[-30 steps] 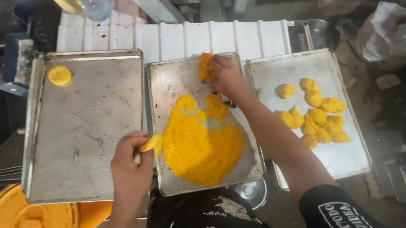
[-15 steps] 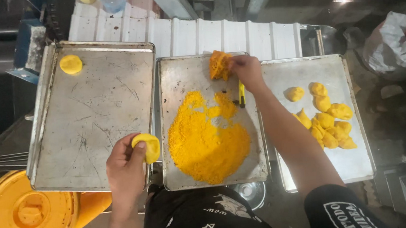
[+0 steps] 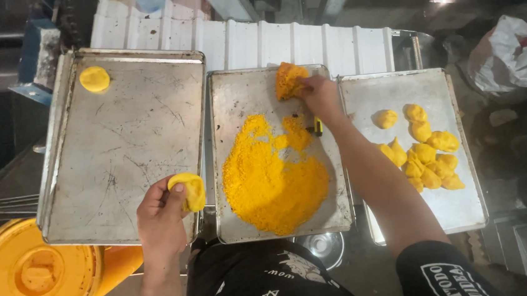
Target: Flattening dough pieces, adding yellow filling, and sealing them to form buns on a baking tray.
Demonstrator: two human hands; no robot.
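Crowding corrugated tabletop (image 3: 249,42): trays (image 3: 125,140) (scratched)

Left steel baking tray (image 3: 119,140): wide bare sheet, only one flat yellow dough disc (image 3: 94,78) in far left corner; left hand (image 3: 163,221) with yellow dough patty (image 3: 190,191) over near right edge. Middle steel tray (image 3: 235,100): heap of yellow crumbs (image 3: 272,178) fills centre and near part; far left strip bare; right hand (image 3: 319,96) and forearm cross right side. Right steel tray (image 3: 463,214): cluster of yellow dough pieces (image 3: 424,154) in middle, far and near margins free. Orange plastic bucket lid (image 3: 33,282) beside near left corner.
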